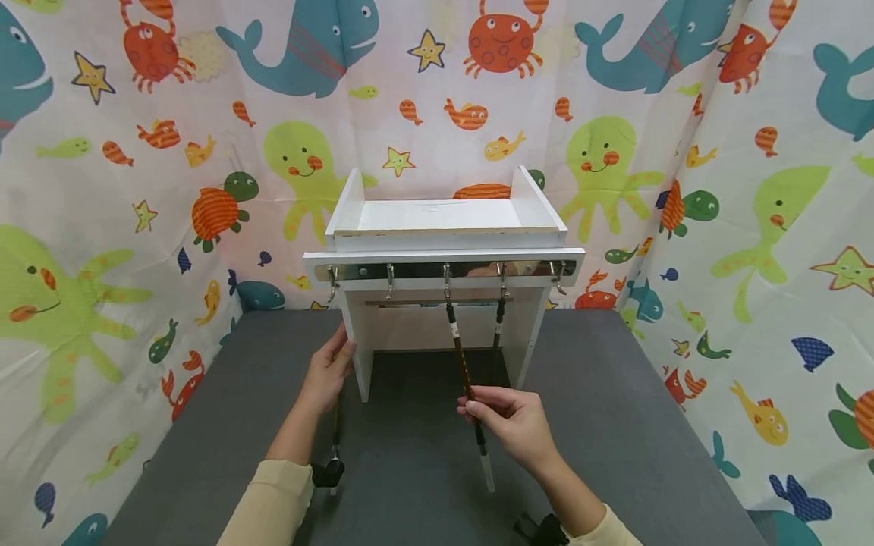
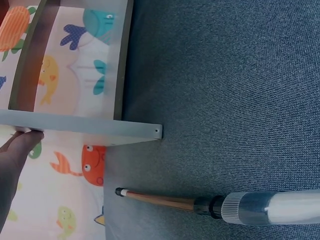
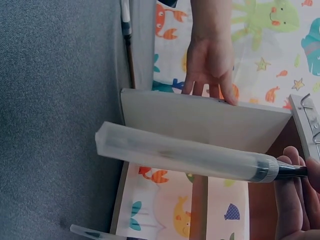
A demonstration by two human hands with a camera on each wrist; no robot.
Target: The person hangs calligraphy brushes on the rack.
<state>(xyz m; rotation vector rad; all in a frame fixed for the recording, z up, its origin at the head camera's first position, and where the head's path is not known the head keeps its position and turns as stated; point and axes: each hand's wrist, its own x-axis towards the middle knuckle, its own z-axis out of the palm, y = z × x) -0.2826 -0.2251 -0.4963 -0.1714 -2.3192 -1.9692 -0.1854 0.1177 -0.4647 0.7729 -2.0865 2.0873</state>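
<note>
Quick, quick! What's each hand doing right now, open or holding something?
Left hand: open, touching the side of the white, wooden-looking shelf.
Right hand: closed, pinching a slim brown-and-black brush with a cloudy plastic cap.

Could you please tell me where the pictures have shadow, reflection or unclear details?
Head view: the metal strip shows reflections, and the table beneath the white shelf is darker; left wrist view: the left hand looks dim; right wrist view: the near brush cap looks milky, its inside unclear.
</note>
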